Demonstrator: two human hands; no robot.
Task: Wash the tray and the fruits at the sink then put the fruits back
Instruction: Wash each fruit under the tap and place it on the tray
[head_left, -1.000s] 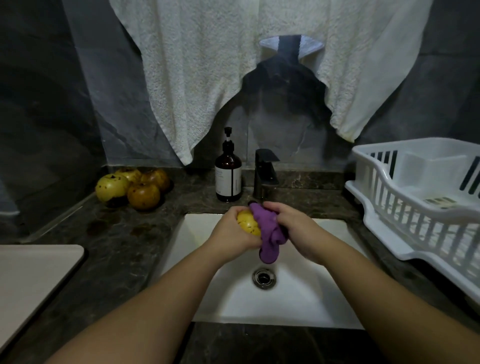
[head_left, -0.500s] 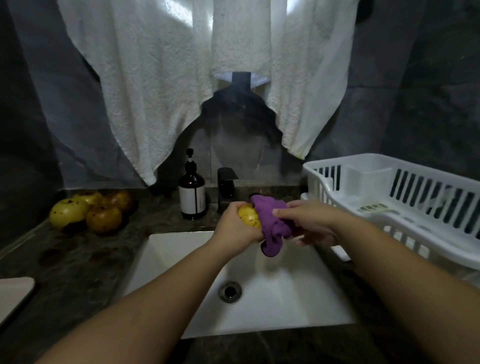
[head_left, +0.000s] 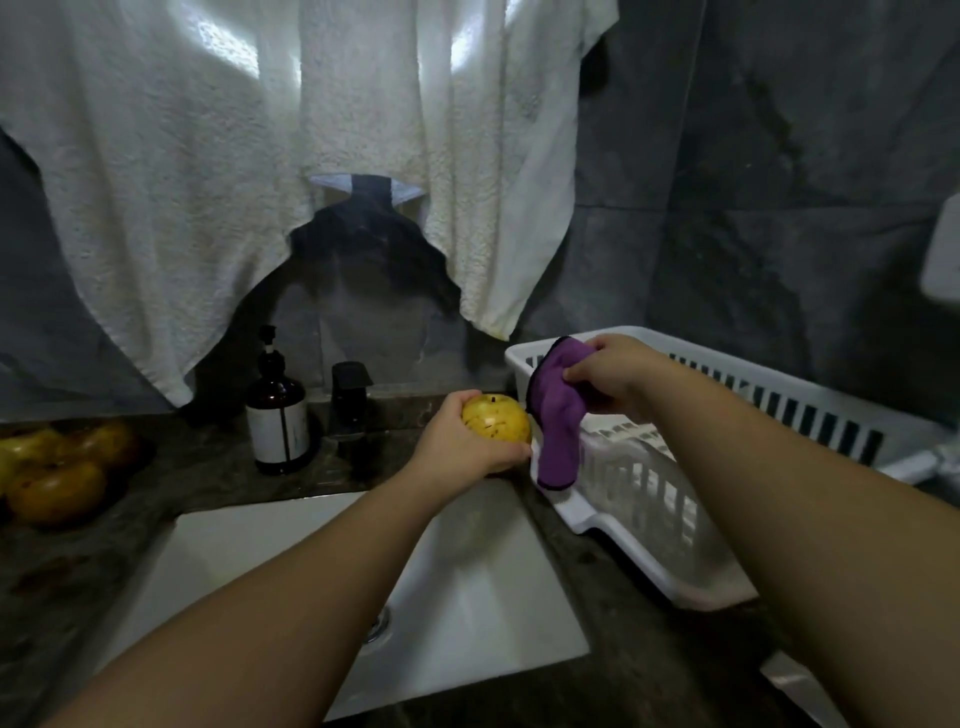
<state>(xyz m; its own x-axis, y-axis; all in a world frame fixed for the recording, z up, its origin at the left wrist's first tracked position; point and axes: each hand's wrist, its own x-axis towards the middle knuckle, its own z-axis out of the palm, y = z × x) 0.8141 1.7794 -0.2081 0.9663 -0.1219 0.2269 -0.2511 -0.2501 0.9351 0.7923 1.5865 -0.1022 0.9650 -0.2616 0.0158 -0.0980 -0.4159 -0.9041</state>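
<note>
Purple microfibre cloth (head_left: 558, 415) has come off the round yellow speckled fruit (head_left: 496, 423), pinched in your right hand (head_left: 613, 376) over the white slatted plastic rack (head_left: 779, 410), while your left hand (head_left: 467, 441) grips the fruit above the tabletop, so wiping looks finished.

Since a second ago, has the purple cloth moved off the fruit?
Yes. The purple cloth, pinched by the right hand, has moved right, from over the sink to the white rack.

Dark stone counter (head_left: 130, 525) with fruits (head_left: 54, 465), soap bottle (head_left: 277, 413), white rack (head_left: 675, 457).
</note>
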